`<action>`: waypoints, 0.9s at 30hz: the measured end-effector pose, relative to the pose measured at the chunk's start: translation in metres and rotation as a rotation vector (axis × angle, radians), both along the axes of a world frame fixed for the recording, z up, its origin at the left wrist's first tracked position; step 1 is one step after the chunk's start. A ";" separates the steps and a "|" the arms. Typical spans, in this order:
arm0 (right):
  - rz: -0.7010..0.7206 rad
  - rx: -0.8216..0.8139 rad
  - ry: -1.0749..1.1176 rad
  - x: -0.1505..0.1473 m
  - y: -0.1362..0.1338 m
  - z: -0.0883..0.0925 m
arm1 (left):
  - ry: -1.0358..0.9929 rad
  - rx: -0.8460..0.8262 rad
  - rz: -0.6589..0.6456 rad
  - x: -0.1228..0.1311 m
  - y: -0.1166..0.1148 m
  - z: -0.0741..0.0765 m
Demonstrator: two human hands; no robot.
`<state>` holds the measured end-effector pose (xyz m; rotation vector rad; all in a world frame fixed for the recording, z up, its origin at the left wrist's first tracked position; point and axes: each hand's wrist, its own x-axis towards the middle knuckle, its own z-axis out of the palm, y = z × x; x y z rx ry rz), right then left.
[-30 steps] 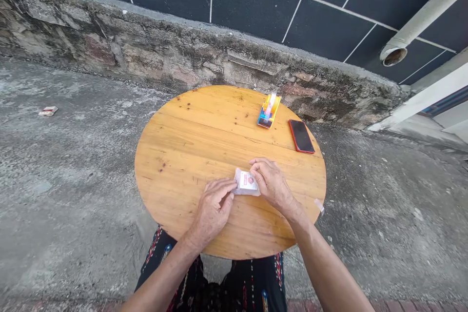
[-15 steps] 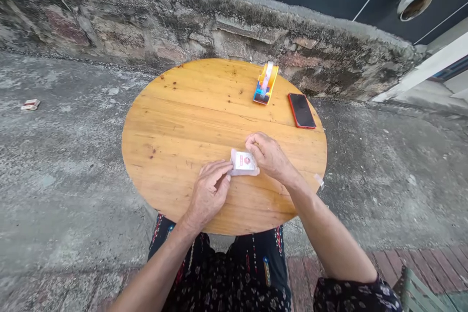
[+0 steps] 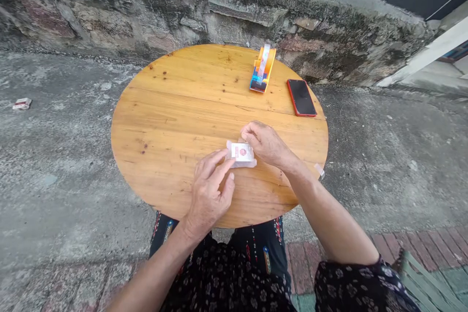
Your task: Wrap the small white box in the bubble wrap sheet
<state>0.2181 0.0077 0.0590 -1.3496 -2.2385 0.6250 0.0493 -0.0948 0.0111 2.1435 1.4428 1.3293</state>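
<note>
A small white packet point(image 3: 241, 152) with red print, wrapped in clear plastic, lies flat near the middle of the round wooden table point(image 3: 175, 126). My left hand point(image 3: 211, 190) is at its left side with fingers spread, the fingertips resting on the packet's near left edge. Curled at the packet's far right corner is my right hand point(image 3: 265, 142), thumb and fingers pinched together. Whatever is inside that pinch is too small to make out.
A yellow and blue tape dispenser point(image 3: 262, 69) stands at the far side of the table. To its right lies a red-cased phone point(image 3: 302, 98). A short strip of clear tape point(image 3: 319, 171) hangs on the right edge. Behind the table runs a stone wall point(image 3: 146, 24).
My left hand has loosened, its thumb and fingers now farther apart. The right hand stays pinched by the packet's corner. The whole view has shifted slightly.
</note>
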 end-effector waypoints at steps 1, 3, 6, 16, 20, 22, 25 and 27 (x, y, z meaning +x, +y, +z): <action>0.004 -0.005 0.004 0.000 0.000 0.000 | 0.035 0.023 -0.009 0.003 0.001 0.001; 0.002 -0.014 0.012 0.000 0.001 0.000 | 0.084 0.047 -0.028 0.007 0.003 0.002; -0.005 -0.014 0.020 -0.001 0.004 -0.001 | 0.104 0.057 -0.047 0.011 0.007 0.001; -0.032 0.016 0.009 -0.001 0.014 -0.002 | 0.099 0.074 -0.050 0.011 0.004 -0.003; -0.021 0.027 0.038 -0.001 0.013 0.004 | 0.091 0.094 -0.058 0.010 -0.001 -0.004; -0.017 0.011 0.070 0.000 0.012 0.006 | 0.087 0.100 -0.057 0.010 -0.004 -0.006; -0.007 -0.019 0.119 0.004 0.010 0.008 | 0.081 0.108 -0.064 0.010 -0.006 -0.008; -0.011 -0.025 0.120 0.007 0.009 0.009 | 0.072 0.122 -0.070 0.011 -0.007 -0.008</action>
